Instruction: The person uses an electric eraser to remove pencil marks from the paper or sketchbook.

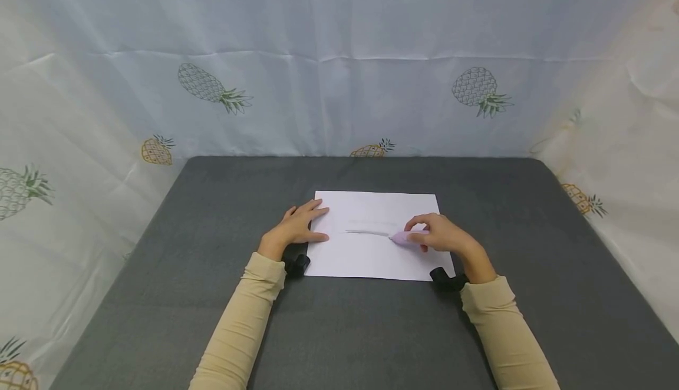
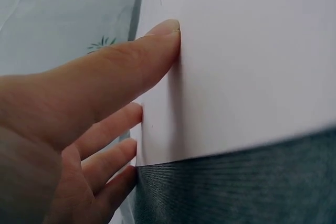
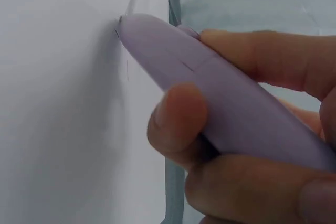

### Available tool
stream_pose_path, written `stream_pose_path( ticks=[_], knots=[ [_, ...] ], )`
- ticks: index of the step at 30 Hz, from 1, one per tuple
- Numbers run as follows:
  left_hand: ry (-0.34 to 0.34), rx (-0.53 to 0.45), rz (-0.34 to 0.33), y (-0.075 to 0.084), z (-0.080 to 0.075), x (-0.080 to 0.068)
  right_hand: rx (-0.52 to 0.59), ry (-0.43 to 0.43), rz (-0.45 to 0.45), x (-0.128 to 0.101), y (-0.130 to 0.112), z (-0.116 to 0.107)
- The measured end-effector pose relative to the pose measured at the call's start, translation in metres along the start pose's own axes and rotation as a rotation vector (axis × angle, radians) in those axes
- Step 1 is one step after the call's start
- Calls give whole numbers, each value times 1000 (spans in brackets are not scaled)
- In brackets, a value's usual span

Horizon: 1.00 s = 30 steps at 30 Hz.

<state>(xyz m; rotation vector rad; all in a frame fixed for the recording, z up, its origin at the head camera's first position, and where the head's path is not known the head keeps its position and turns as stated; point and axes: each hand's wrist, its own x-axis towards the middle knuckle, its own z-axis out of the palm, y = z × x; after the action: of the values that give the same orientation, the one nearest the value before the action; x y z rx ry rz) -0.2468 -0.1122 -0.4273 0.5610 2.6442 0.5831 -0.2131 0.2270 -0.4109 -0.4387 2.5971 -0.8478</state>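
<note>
A white sheet of paper [image 1: 371, 254] lies on the grey table [image 1: 345, 331], with a grey smudged line [image 1: 368, 232] across its middle. My left hand [image 1: 298, 225] rests flat on the sheet's left edge, fingers straight; the left wrist view shows the thumb [image 2: 131, 61] pressing the paper [image 2: 252, 66]. My right hand [image 1: 442, 234] grips a fat lilac pen-shaped tool [image 1: 404, 237], its tip touching the paper at the right end of the line. In the right wrist view the lilac tool [image 3: 220, 98] is pinched between thumb and fingers, its tip against the sheet [image 3: 58, 103].
A pale cloth with pineapple prints [image 1: 339, 72] walls the table at the back and both sides. Black wrist mounts [image 1: 445, 278] sit at the paper's near edge. Bare grey tabletop spreads left, right and in front of the sheet.
</note>
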Motion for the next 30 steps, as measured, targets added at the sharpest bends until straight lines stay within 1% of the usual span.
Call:
stream_pose_path(
  ticks=[4,8,15,17,18,22,25,30],
  knots=[
    [5,8,5,0,-1,-1,-2,9,0,1,-1,0],
    [5,10,9,-1,-1,-1,2,-9,0,-1,-3,-1],
    [-11,12,-3,-2,1,1,95,-15,32,-4,0,-5],
    [-7,16,0,-2,0,1,99,-23,32,-5,2,-7],
    [-5,19,2,-2,0,1,100,-35,26,-5,3,-7],
    [5,22,6,-2,1,1,112,-104,-51,-6,7,-10],
    [4,23,8,-2,2,2,140,-149,-99,-7,9,-13],
    [7,30,12,-2,2,0,197,-190,-118,-6,13,-19]
  ],
)
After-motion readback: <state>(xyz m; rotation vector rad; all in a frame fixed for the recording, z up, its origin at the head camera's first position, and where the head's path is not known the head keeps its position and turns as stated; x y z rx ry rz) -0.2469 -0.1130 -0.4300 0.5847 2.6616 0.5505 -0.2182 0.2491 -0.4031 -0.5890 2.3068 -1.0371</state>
